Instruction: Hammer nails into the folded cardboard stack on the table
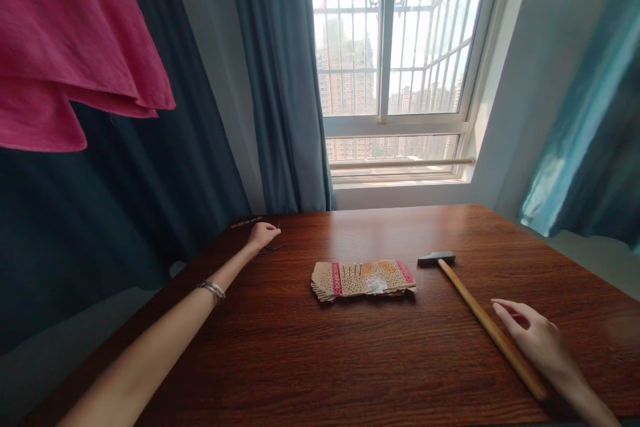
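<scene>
At the far left of the table, my left hand (263,235) is closed in a pinch; a small dark tip like a nail (279,227) shows at the fingertips. Thin dark nails (273,249) lie on the wood just beside it. A stack of layered cardboard (353,285), dotted with holes and banded in pink, lies mid-table with several nails (353,270) upright in it. To its right rests a hammer (480,310), its dark head away from me and wooden handle toward me. My right hand (537,335) hovers beside the handle, loosely curved, thumb and fingers apart, holding nothing.
The brown wooden table (280,360) reaches toward a barred window (395,47). A small row of dark items (245,221) lies near its far left edge. Blue curtains (280,80) hang on both sides, and a pink cloth (75,47) hangs at upper left.
</scene>
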Demonstrator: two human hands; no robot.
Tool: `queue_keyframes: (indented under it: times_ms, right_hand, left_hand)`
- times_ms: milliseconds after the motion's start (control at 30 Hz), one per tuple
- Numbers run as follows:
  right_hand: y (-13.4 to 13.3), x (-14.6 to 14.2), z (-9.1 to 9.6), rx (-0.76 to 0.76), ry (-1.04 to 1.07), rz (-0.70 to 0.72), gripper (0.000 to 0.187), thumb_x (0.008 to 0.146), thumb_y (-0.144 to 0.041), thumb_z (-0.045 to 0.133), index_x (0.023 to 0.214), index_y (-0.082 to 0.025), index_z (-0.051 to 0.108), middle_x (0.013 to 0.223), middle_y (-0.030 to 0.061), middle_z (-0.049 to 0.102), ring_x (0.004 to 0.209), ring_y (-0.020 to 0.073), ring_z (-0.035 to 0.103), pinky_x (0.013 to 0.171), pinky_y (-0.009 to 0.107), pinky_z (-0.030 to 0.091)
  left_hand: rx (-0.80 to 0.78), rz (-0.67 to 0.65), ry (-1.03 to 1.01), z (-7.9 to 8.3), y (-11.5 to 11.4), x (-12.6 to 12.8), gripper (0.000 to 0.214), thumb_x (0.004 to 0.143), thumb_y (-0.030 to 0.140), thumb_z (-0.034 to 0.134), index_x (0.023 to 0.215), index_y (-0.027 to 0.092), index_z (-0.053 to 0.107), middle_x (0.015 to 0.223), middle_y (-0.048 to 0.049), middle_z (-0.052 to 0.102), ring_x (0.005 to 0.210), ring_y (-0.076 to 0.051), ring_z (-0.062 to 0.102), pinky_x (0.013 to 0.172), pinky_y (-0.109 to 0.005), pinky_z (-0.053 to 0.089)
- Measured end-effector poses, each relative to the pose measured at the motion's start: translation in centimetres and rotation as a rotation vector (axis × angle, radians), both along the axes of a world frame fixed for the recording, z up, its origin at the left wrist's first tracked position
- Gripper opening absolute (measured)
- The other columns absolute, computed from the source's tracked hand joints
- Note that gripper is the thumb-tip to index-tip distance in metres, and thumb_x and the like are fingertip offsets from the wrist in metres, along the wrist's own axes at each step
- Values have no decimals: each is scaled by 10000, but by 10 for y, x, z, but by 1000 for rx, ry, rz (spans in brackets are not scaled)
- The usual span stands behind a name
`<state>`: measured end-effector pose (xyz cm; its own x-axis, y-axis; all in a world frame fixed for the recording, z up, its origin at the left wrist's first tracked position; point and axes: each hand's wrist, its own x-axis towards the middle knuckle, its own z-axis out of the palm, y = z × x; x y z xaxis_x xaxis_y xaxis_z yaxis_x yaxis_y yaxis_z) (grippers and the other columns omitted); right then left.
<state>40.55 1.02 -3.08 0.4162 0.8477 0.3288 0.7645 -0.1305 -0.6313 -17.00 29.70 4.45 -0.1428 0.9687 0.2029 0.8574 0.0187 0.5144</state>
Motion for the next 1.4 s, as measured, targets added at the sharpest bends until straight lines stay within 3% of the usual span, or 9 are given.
queue_keyframes:
  times_ms: [133,233,300,500,633,1100,1267,1333,1400]
  right_hand:
    - [11,-43,40,126,76,71,352,748,-445,486,908,-186,662,888,76,658,726,189,600,670,286,464]
    - [24,-97,70,98,321,325,341,739,-438,524,912,-183,668,900,78,660,763,188,598,617,252,467]
    - [33,-132,85,46,443,495,355,723,-442,554,917,-168,670,768,60,660,611,150,570,506,233,439]
    - [57,-190,102,23,701,699,367,672,-449,612,859,-141,682,534,-16,552,412,57,410,367,181,336]
    - [69,-197,98,1,768,731,359,645,-449,633,799,-130,690,535,-10,551,421,55,422,366,172,357]
    - [101,-208,77,8,728,697,334,622,-440,644,750,-132,666,622,14,604,472,72,482,361,170,390]
    - [124,-204,55,-18,707,711,293,628,-396,636,781,-146,638,664,22,628,550,108,532,366,167,387]
    - [135,-199,45,-42,653,660,281,635,-393,621,759,-143,647,665,30,638,558,117,539,374,175,385]
    - [145,-195,37,-50,566,637,282,664,-400,586,739,-139,664,668,39,650,568,126,546,408,193,397]
  left_hand:
    - [94,-343,-304,29,-36,72,250,657,314,564,773,108,647,713,-32,653,684,-152,575,610,-221,417]
    - [70,-622,-451,44,-74,128,214,661,293,584,752,106,631,711,-34,643,655,-124,558,604,-209,413]
    - [27,-754,-502,51,-101,159,203,666,289,595,742,103,630,709,-35,636,636,-109,548,588,-202,407]
    - [-107,-941,-571,51,-157,208,221,686,312,606,734,99,637,634,-24,604,560,-88,512,503,-186,373]
    - [-77,-939,-578,46,-161,214,221,683,318,617,725,103,648,648,-31,614,593,-101,531,520,-191,386]
    - [-94,-900,-555,26,-136,205,284,687,360,609,744,87,663,670,-59,641,600,-120,549,525,-205,392]
    - [13,-858,-422,20,-117,186,252,703,324,582,808,117,680,755,-65,656,686,-137,557,616,-229,416]
    - [53,-773,-453,12,-103,172,235,688,272,578,840,121,677,805,-70,652,737,-145,557,675,-246,423]
    - [-46,-758,-578,-1,-90,157,274,659,209,565,901,118,657,830,-70,643,758,-147,560,700,-260,429]
